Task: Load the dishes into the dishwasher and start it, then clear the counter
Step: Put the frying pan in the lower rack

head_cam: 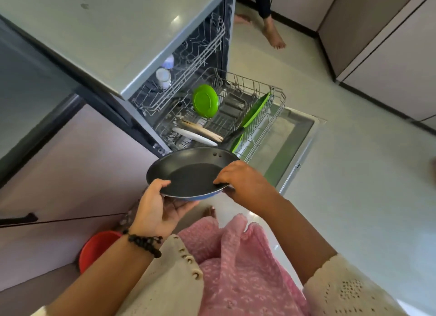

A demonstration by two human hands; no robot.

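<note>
Black non-stick frying pan (192, 171) is held in the air just in front of the pulled-out lower rack (271, 117), both hands on its rim, nothing under it but the floor.

Risks from here:
- Both holds sit on the near rim and the long handle points away over the rack, so the weight looks far-biased. Pan could tip forward and drop.
- Handle is already close to the green cutting board (253, 116) leaning on the rack's right side. Pushing in flat likely knocks it.
- Green plate (205, 101) and the white and wooden utensils (200, 134) take up the middle. Free slots look few, so the pan may jam on the tines or sit flat and block the spray.

Pose:
- Left hand (157, 209): palm under the near-left edge, thumb hooked over the rim. Grip is closed on the pan.
- Right hand (240, 180): comes from above, fingertips curled over the near-right rim, pinching it.
- Both forearms reach forward, pan roughly level.
</note>
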